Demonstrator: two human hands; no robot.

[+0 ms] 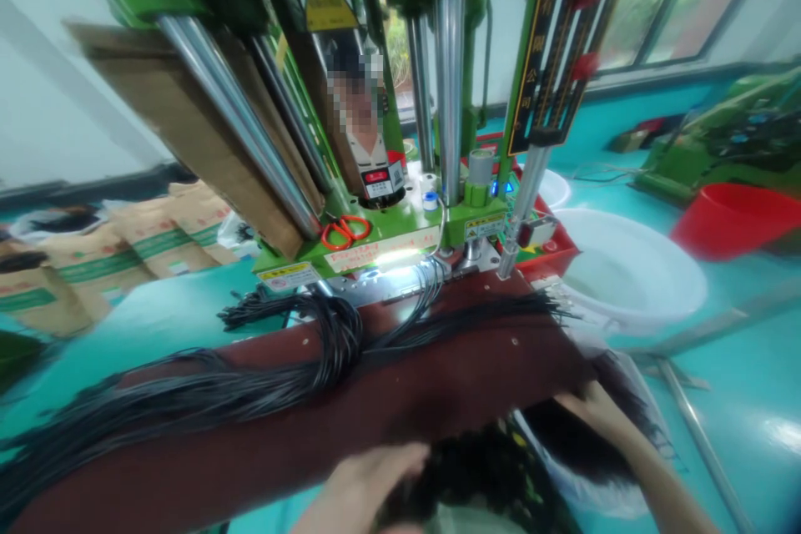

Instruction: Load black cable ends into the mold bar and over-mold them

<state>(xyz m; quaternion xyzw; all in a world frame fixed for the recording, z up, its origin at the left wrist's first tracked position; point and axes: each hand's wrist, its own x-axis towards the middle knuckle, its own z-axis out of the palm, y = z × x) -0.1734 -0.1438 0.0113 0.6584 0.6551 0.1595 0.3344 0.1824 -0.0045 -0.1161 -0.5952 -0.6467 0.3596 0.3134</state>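
My left hand (369,484) is at the bottom middle, just below the front edge of the dark red board (450,384); motion smears its fingers. At the lower right, my right hand (585,407) reaches to the board's right front corner, above a white bag (610,492) of dark material, its fingertips partly hidden. Long black cables (206,388) lie across the board in bundles, one looped near the middle. A second bundle (476,319) stretches right, ending in pale tips.
Behind the board stands a green press (400,225) with steel columns and orange-handled scissors (345,232). Paper sacks (93,267) stand at the left. A white tub (632,267) and a red basin (735,221) are on the right.
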